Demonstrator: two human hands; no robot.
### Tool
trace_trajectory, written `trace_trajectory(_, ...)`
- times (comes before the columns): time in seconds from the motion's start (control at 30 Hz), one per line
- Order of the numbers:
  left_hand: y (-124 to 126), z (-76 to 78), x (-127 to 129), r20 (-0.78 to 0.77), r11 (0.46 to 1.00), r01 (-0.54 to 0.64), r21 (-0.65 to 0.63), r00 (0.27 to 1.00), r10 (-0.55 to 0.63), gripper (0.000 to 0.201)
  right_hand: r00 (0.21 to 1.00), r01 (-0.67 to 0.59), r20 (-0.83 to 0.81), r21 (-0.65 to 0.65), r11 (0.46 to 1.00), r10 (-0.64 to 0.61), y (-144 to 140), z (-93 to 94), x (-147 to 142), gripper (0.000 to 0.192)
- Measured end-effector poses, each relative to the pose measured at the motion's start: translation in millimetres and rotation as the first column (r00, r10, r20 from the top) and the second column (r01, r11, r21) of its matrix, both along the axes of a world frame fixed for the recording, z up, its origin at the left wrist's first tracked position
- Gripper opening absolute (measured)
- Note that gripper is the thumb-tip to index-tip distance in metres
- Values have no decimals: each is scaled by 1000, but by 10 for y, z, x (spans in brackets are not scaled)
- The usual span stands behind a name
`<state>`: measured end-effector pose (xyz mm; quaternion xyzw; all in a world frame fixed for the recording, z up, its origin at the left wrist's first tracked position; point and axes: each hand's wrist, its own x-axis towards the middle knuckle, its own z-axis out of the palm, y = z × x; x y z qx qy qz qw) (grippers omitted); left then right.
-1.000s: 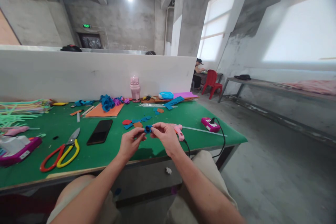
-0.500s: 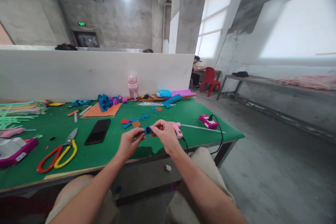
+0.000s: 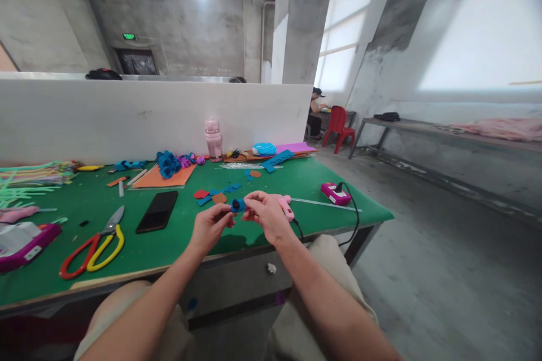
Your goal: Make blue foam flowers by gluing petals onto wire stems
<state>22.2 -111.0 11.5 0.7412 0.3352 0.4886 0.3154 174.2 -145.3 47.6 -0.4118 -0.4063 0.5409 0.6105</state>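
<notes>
The person's left hand [image 3: 208,228] and right hand [image 3: 266,214] meet above the near edge of the green table [image 3: 178,240]; both pinch a small blue rolled piece [image 3: 237,205] between fingertips, the left from its left side, the right from its right; it looks like rolled felt, though it is too small to be sure. Just behind the right hand a pink glue gun [image 3: 287,207] lies on the table, its black cord running off the edge; farther right sits a pink box [image 3: 335,193] with a cable. Beyond the hands lie felt scraps [image 3: 214,197] in red, blue and brown; to the left, a black phone [image 3: 157,211]; farther left, scissors [image 3: 93,242] with red and yellow handles. A pink bottle [image 3: 213,139] stands against the white partition [image 3: 127,118].
</notes>
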Motion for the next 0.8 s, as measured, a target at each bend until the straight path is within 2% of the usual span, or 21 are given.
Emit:
trace_trajectory(0.2,-21,77,-6,20,999,-1,-44,1000,2,13,996,-84,6,18,996,84,34,-14,31,26)
trace_trajectory(0.3,-21,72,-8,5,999,29,-35,1000,-28,12,996,-77,48,39,996,75,27,-25,23,29)
trace_trajectory(0.5,-34,50,3,-43,998,65,-7,997,-65,12,993,-73,94,-4,997,73,-13,7,22,30)
trace_trajectory(0.8,-45,77,8,-32,998,64,-22,997,-64,12,996,-71,45,15,997,71,-20,-4,15,28)
